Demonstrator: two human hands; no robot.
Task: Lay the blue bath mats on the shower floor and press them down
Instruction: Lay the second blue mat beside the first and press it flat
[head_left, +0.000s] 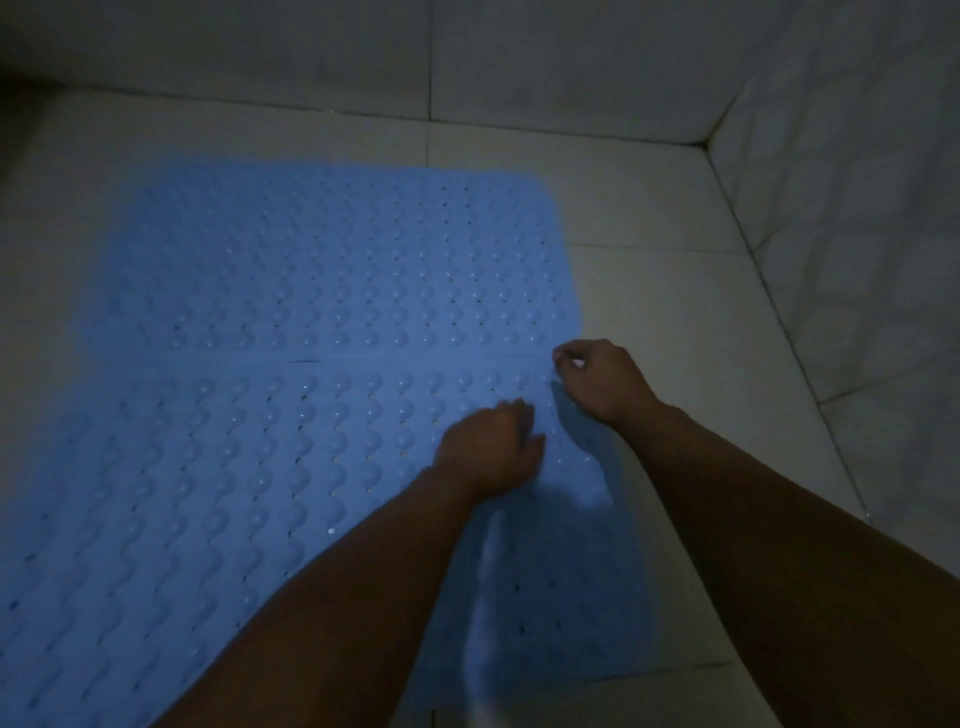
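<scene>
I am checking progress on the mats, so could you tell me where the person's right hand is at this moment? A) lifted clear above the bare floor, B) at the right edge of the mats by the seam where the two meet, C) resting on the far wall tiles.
B: the right hand sits with curled fingers at the seam between the far mat and the near mat.
</scene>
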